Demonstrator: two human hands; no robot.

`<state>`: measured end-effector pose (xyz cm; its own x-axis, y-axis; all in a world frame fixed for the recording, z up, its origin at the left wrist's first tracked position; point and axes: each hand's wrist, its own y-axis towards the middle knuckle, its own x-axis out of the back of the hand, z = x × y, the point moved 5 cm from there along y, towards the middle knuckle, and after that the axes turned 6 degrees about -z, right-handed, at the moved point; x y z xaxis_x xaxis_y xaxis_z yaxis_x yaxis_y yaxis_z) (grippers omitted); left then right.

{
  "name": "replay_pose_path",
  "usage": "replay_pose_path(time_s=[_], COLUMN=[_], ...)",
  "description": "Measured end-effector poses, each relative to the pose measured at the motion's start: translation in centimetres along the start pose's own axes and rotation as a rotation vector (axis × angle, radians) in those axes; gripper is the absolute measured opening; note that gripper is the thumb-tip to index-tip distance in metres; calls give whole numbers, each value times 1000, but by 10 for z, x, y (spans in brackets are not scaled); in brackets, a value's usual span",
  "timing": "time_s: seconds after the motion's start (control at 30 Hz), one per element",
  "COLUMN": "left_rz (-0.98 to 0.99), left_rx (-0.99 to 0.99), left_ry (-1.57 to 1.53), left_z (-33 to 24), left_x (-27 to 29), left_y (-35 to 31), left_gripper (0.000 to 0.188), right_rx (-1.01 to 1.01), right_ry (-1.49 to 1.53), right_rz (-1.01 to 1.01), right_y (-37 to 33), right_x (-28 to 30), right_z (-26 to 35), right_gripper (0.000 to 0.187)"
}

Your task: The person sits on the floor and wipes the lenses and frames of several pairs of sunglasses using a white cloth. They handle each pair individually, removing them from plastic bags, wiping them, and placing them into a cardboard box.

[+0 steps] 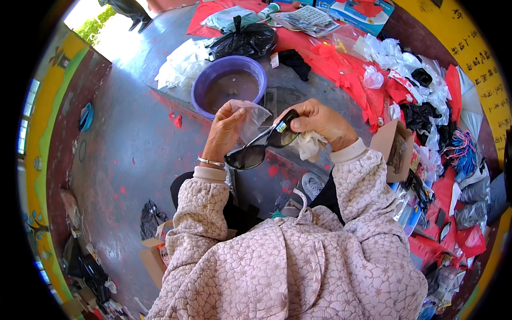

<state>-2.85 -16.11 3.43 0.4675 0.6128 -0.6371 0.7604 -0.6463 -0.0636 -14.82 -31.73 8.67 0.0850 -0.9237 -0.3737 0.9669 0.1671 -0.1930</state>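
Observation:
My right hand point(320, 124) grips a pair of dark sunglasses point(248, 157) by one lens, thumb on the front, and the frame slants down to the left. A small sticker shows on that lens. Bunched under the same hand is a crumpled off-white cloth or tissue point(309, 146). Between thumb and fingers, my left hand point(226, 128) pinches a clear plastic bag point(255, 117), which hangs beside the sunglasses. A purple basin point(198, 90) with murky water stands just beyond my left hand.
Past the basin lie a black plastic bag point(245, 40) and white plastic bags point(184, 63). Red sheeting point(341, 74) with heaped bags and goods stretches along the right. An open cardboard box point(392, 149) stands near my right arm. At lower left are another box point(153, 261) and a black bag point(152, 218).

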Motion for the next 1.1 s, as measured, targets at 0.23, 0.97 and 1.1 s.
replay_pose_path(time_s=[0.23,0.97,1.1], left_rz=[43,148,219], left_rx=[-100,63,44], left_ry=[191,175,421], left_z=[-16,-3,-3], left_x=[-5,-12,-9], left_y=[-3,-7,-3], left_gripper=[5,18,23], right_rx=[290,295,211], right_ry=[-274,-364,-300], right_rz=[5,33,2], right_y=[-8,-3,2], right_x=[-17,-22,-22], right_z=[26,19,10], right_gripper=[31,24,26])
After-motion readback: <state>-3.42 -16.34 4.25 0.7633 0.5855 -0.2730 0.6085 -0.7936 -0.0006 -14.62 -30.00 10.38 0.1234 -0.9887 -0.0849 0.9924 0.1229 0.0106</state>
